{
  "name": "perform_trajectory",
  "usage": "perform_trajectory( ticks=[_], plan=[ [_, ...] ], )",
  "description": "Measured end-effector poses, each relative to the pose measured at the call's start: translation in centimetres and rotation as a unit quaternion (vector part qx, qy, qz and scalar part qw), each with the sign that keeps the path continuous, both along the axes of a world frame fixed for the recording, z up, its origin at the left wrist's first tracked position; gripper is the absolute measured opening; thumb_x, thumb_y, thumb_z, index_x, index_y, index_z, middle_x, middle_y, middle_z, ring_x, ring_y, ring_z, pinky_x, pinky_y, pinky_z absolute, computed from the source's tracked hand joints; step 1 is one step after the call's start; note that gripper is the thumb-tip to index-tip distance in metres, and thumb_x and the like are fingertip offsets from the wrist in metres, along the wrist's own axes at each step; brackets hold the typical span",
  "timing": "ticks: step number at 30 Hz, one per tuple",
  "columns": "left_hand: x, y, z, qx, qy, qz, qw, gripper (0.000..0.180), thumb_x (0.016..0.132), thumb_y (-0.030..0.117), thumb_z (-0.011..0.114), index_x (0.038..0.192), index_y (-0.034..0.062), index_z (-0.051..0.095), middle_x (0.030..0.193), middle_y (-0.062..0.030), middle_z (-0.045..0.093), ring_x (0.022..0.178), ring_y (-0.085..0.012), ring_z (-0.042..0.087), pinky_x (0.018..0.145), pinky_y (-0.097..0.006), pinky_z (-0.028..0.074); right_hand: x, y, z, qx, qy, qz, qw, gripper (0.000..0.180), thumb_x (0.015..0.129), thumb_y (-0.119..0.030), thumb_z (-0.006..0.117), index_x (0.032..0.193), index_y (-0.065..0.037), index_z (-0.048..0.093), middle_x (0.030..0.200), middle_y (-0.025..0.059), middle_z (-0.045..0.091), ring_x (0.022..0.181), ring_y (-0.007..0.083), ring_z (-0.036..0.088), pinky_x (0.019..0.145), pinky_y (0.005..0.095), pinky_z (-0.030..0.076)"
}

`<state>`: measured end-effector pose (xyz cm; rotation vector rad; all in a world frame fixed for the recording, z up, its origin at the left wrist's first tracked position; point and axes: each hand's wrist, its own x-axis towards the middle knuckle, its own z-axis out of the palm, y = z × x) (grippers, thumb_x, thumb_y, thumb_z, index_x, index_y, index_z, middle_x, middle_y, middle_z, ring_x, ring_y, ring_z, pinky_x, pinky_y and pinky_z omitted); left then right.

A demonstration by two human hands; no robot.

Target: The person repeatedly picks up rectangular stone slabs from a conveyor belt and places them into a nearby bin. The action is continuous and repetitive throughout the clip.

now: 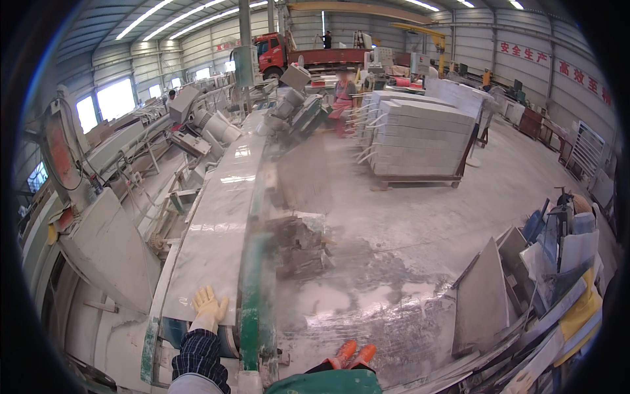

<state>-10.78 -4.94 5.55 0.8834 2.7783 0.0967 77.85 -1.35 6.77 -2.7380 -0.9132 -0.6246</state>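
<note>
My left hand (209, 307), in a pale yellow glove, lies flat with fingers apart on the near end of a long grey stone slab (220, 210). The slab rests on a conveyor line with a green side rail (251, 289). My right hand (352, 355), in an orange glove, hangs low near my green apron with its fingers curled, holding nothing that shows. My checked left sleeve comes in from the lower edge.
A stack of cut slabs on a pallet (420, 138) stands at the centre right. Offcut stone pieces (531, 289) lean at the right. Machinery (197, 125) lines the left. A person in pink (342, 92) works far back by a red truck (275, 52). The floor is wet.
</note>
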Motion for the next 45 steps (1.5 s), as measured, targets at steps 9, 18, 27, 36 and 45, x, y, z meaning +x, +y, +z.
perform_trajectory(
  ticks=[9, 18, 27, 36, 45],
  plan=[
    [-0.6, 0.3, -0.9, 0.0, 0.003, -0.002, 1.0, 0.09, 0.092, 0.061, 0.04, 0.155, 0.0025, 0.012, 0.16, -0.0251, 0.011, 0.149, -0.0422, 0.005, 0.119, -0.054, -0.001, -2.1, -0.9, 0.6, 0.029, -0.052, 0.033, 0.998, 0.048, 0.097, -0.041, 0.047, 0.132, -0.01, 0.056, 0.136, 0.0176, 0.054, 0.122, 0.033, 0.054, 0.098, 0.0468, 0.046],
    [-0.8, 0.6, -0.9, 0.01, -0.002, -0.001, 1.0, 0.088, 0.093, 0.059, 0.039, 0.155, 0.0031, 0.012, 0.16, -0.0251, 0.011, 0.149, -0.0426, 0.005, 0.119, -0.054, -0.001, -5.2, -1.6, 2.7, 0.072, -0.134, 0.075, 0.985, 0.04, 0.095, -0.037, 0.052, 0.113, -0.005, 0.066, 0.118, 0.023, 0.063, 0.102, 0.0383, 0.063, 0.086, 0.0485, 0.053],
    [-1.0, 0.7, -1.2, 0.025, 0.003, -0.007, 1.0, 0.087, 0.093, 0.059, 0.039, 0.155, 0.0036, 0.013, 0.16, -0.0258, 0.012, 0.148, -0.0426, 0.005, 0.119, -0.053, -0.002, -3.8, -2.1, 0.8, 0.111, -0.256, 0.132, 0.951, 0.03, 0.092, -0.028, 0.06, 0.102, -0.001, 0.068, 0.106, 0.0256, 0.066, 0.092, 0.0416, 0.065, 0.077, 0.0516, 0.054],
    [-1.0, 1.0, -1.3, 0.028, 0.013, -0.008, 0.999, 0.085, 0.094, 0.057, 0.039, 0.155, 0.0042, 0.015, 0.159, -0.0262, 0.014, 0.148, -0.0435, 0.007, 0.119, -0.054, 0.0, -3.6, -3.0, -0.3, 0.099, -0.239, 0.15, 0.954, 0.035, 0.094, -0.029, 0.057, 0.111, -0.001, 0.066, 0.114, 0.0263, 0.063, 0.095, 0.0413, 0.064, 0.077, 0.0513, 0.054],
    [-0.8, 1.5, -0.8, 0.007, 0.019, -0.002, 1.0, 0.085, 0.094, 0.058, 0.039, 0.156, 0.0066, 0.014, 0.16, -0.0246, 0.013, 0.149, -0.0416, 0.007, 0.119, -0.053, -0.001, 0.9, -2.8, -4.3, 0.089, -0.273, 0.127, 0.949, 0.034, 0.091, -0.031, 0.059, 0.11, -0.003, 0.066, 0.112, 0.0243, 0.064, 0.095, 0.0402, 0.064, 0.074, 0.0505, 0.054]
  ],
)
